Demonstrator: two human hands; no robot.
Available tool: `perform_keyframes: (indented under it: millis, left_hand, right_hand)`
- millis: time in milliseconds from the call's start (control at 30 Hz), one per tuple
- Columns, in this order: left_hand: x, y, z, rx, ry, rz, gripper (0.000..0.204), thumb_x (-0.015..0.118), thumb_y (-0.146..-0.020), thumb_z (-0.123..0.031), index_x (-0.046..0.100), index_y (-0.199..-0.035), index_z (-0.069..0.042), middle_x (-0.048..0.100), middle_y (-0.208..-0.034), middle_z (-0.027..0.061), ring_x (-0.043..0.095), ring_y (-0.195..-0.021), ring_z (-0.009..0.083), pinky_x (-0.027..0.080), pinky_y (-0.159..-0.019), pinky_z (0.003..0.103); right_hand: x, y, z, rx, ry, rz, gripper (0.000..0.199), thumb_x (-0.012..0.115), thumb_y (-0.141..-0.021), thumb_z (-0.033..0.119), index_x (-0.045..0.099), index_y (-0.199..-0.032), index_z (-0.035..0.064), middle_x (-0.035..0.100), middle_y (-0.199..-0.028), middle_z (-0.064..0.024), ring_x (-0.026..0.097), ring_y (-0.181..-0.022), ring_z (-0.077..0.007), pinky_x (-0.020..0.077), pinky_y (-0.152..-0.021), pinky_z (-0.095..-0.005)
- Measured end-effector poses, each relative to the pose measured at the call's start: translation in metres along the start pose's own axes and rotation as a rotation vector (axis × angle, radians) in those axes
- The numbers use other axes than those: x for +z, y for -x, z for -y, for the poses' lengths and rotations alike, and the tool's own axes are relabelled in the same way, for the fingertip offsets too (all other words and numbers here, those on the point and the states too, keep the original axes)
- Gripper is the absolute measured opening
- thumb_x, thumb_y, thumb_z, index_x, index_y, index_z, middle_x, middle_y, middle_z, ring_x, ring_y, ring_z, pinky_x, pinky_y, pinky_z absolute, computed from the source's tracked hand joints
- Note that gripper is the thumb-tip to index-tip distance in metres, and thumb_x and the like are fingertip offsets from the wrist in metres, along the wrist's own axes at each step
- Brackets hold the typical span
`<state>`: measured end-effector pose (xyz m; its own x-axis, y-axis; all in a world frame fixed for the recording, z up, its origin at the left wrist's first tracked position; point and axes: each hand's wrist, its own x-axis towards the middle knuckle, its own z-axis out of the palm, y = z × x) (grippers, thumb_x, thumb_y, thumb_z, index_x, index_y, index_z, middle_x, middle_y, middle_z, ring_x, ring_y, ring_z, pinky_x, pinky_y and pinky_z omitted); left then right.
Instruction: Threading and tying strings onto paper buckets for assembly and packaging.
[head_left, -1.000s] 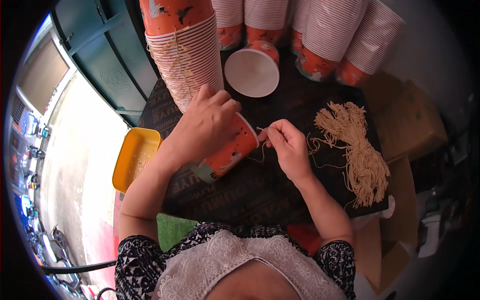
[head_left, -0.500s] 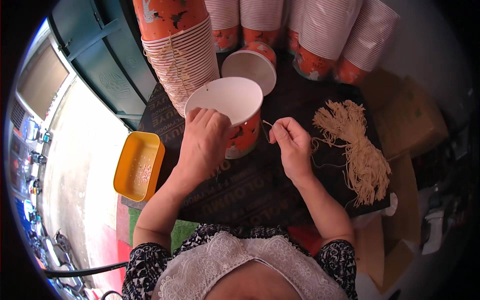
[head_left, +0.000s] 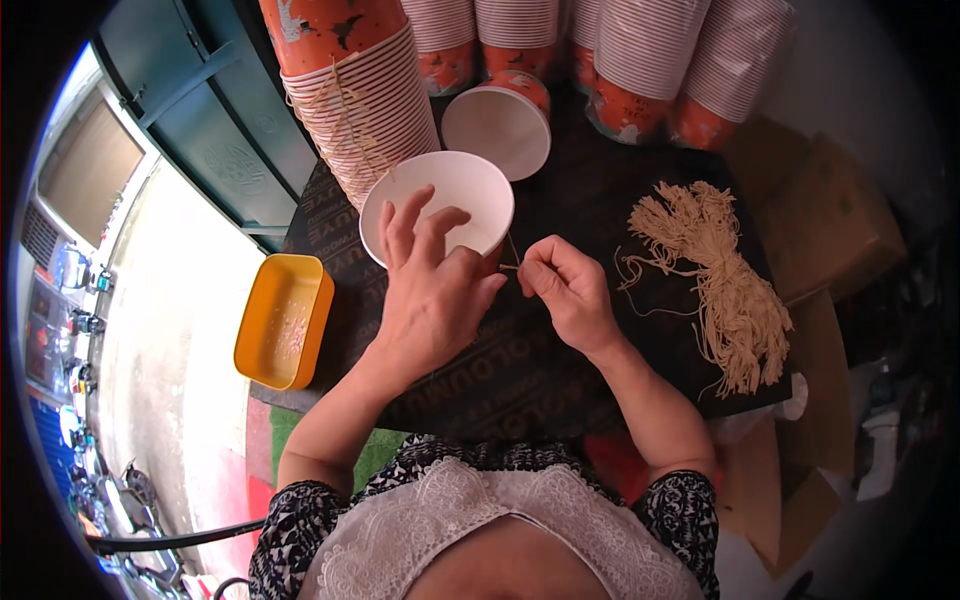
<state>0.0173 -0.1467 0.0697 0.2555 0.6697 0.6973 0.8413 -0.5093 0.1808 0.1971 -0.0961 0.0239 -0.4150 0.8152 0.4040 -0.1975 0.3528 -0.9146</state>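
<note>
On the dark mat at mid-scene we find a white paper cup, upright, mouth open to us. Left hand rests against its near rim — fingers spread, loosely cupping the side. Right hand, just right of the cup, has thumb and forefinger pinched together on a thin tan string running to the cup's rim. Further right lies a bundle of tan strings. Far left, a tall stack of orange cups; near left, a yellow tray.
</note>
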Motion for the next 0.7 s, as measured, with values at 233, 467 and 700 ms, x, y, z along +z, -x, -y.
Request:
perform_keyframes:
  millis: [233,467,700]
  left_hand:
    - [0.013,-0.006,-0.005,-0.023,0.046,0.026,0.012,0.070,-0.076,-0.010,0.065,-0.077,0.000,0.050,-0.123,0.0182,0.027,-0.133,0.0478,0.019,-0.104,0.069]
    - [0.010,-0.005,-0.004,0.003,0.055,0.068,0.009,0.067,-0.077,-0.004,0.062,-0.081,0.002,0.048,-0.126,0.0199,0.026,-0.133,0.0498,0.021,-0.103,0.070]
    - [0.007,-0.003,-0.007,-0.020,0.075,0.122,0.010,0.066,-0.078,-0.004,0.060,-0.084,0.001,0.045,-0.128,0.0234,0.023,-0.136,0.0500,0.019,-0.104,0.070]
  right_hand:
    - [0.001,0.004,-0.003,-0.095,0.164,0.020,0.013,0.058,-0.094,0.013,0.055,-0.088,0.0027,0.058,-0.076,-0.0044,0.053,-0.071,-0.0160,0.0441,-0.069,-0.0274]
    - [0.005,0.001,-0.002,-0.260,0.329,-0.002,0.006,0.062,-0.090,0.007,0.058,-0.091,0.0020,0.057,-0.076,-0.0040,0.052,-0.071,-0.0136,0.0420,-0.064,-0.0251]
    - [0.003,0.000,-0.003,-0.335,0.400,-0.040,0.007,0.067,-0.082,0.001,0.062,-0.085,0.0027,0.057,-0.073,-0.0049,0.050,-0.069,-0.0181,0.0409,-0.067,-0.0285]
